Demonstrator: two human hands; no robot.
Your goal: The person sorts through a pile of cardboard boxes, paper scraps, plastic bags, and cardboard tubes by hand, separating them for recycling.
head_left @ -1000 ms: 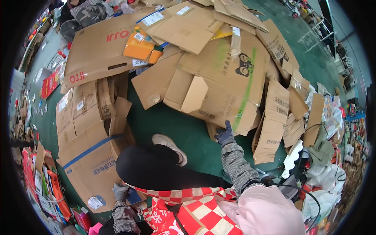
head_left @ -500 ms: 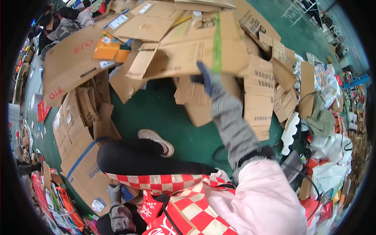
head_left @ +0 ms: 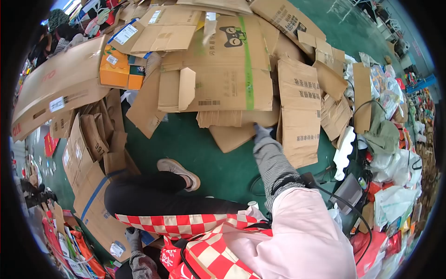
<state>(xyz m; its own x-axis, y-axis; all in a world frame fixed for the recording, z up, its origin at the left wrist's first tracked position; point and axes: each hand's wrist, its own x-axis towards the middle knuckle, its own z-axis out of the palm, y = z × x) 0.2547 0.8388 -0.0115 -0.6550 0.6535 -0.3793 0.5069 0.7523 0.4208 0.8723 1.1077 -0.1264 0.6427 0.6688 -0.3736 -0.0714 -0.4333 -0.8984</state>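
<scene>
My right hand [head_left: 263,135], in a grey-blue glove, is at the lower edge of a brown cardboard sheet [head_left: 227,138]; its fingers are partly hidden. Just above it, a large flattened box [head_left: 218,69] with green tape and a black animal print lies on the pile. My left hand [head_left: 134,237], also gloved, is low at the left beside cardboard with blue tape [head_left: 100,204]; its fingers are hard to make out.
An orange box [head_left: 114,67] sits among the sheets at upper left. A folded leg in black with a light shoe [head_left: 179,171] rests on the green floor [head_left: 186,135]. Plastic bags [head_left: 395,162] pile up at right, near a black cable. Another person [head_left: 55,35] is at upper left.
The green-taped box now lies flat, its animal print uncovered. My right hand has dropped from its edge toward me. The large sheet at left has shifted left and down.
</scene>
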